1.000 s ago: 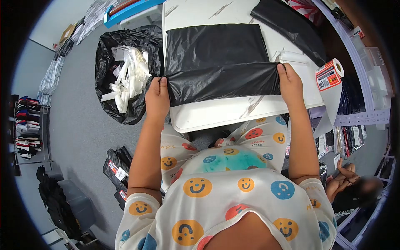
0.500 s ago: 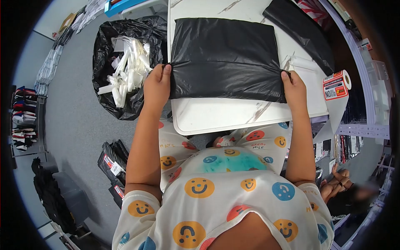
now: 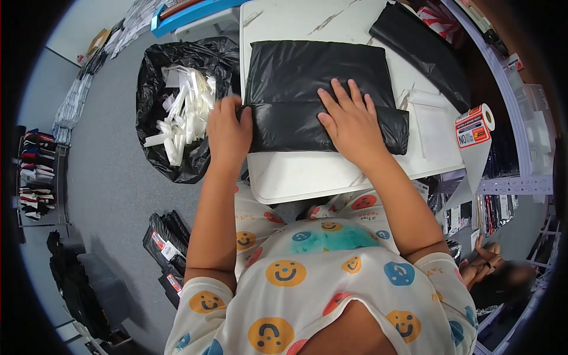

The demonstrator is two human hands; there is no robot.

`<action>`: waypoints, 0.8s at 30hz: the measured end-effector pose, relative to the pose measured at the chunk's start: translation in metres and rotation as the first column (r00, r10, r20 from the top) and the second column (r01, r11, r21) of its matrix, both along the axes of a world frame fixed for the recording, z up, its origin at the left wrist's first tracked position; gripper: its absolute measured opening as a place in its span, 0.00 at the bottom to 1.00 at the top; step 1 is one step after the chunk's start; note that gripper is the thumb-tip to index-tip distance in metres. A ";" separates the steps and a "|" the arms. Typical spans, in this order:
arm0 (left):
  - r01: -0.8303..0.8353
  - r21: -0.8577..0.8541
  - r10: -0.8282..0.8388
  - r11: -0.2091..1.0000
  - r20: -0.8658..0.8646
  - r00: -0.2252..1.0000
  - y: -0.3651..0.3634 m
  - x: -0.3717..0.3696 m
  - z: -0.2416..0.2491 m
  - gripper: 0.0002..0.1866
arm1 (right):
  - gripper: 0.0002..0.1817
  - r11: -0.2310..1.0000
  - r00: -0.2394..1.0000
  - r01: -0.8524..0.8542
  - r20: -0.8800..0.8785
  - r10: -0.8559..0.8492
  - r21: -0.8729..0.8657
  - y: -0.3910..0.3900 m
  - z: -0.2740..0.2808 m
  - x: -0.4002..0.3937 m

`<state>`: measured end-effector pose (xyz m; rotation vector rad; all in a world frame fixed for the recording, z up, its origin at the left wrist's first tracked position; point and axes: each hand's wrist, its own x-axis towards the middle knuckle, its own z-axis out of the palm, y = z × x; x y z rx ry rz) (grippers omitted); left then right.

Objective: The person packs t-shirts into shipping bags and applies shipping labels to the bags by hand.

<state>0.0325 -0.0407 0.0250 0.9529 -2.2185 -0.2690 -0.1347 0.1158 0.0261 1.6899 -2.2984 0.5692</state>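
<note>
A black plastic mailing bag (image 3: 319,65) lies flat on the white marbled table (image 3: 307,177), its near part folded over in a crosswise band. My right hand (image 3: 357,127) rests palm down on it, fingers spread across the fold line, gripping nothing. At the bag's left edge is my left hand (image 3: 229,133). Its thumb and curled fingers pinch the end of the fold, partly hiding that corner.
Left of the table stands a black bin bag (image 3: 148,83) with white strips (image 3: 186,109) inside. Rolled black plastic (image 3: 420,53), a white sheet (image 3: 435,127) and a label roll (image 3: 473,127) are on the right. Packed parcels (image 3: 163,242) lie on the floor. A person (image 3: 491,263) sits lower right.
My right hand has let go of the bag's right edge and moved left, flattening onto its middle. My left hand stays at the left edge. The near fold now lies flatter.
</note>
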 end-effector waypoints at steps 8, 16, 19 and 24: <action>0.366 -0.175 -0.302 0.914 0.309 0.902 0.021 -0.052 0.000 0.23 | 0.22 0.997 0.997 0.055 -0.052 -0.053 0.051 -0.002 -0.001 -0.010; 0.340 -0.134 -0.268 0.931 0.381 0.885 0.011 -0.052 -0.009 0.25 | 0.23 0.989 0.985 0.134 -0.115 -0.126 0.069 0.002 -0.003 -0.036; 0.339 -0.132 -0.267 0.931 0.385 0.883 0.010 -0.052 -0.009 0.25 | 0.25 0.993 0.987 0.115 -0.117 -0.110 0.038 0.002 -0.001 -0.034; 0.348 -0.137 -0.275 0.928 0.382 0.882 0.008 -0.052 -0.012 0.25 | 0.34 0.990 0.993 -0.100 0.076 0.093 0.100 0.011 0.013 -0.010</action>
